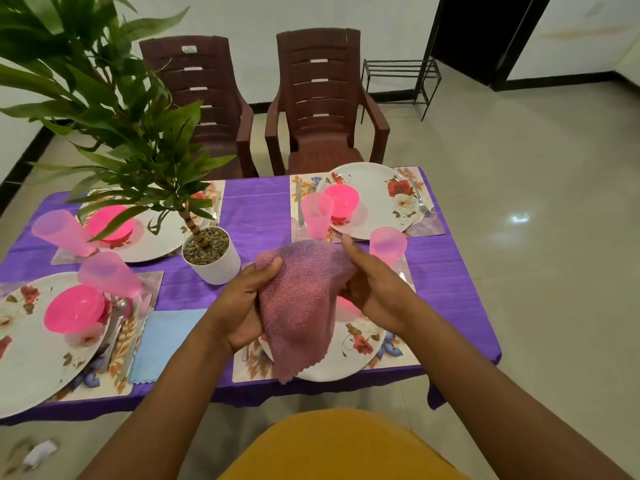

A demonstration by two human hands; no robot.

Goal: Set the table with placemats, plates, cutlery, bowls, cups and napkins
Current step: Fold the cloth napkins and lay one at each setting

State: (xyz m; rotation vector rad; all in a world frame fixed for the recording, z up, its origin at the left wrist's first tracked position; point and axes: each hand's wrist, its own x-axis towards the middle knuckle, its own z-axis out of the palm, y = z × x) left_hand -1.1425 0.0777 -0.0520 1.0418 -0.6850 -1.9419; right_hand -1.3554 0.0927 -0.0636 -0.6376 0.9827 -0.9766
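A mauve cloth napkin (301, 299) hangs between my two hands over the near right place setting. My left hand (242, 303) grips its left edge with the thumb on top. My right hand (372, 285) grips its right side. Beneath lie a floral plate (360, 344) on a floral placemat (398, 358), a pink bowl mostly hidden by the cloth, and a pink cup (388, 245) behind my right hand. A blue napkin (162, 344) lies flat beside the near left setting.
The purple-clothed table (256, 209) holds several set places with floral plates, pink bowls (74, 308) and pink cups (316, 214). A potted plant (211, 254) stands at the centre left. Two brown chairs (322, 105) stand on the far side.
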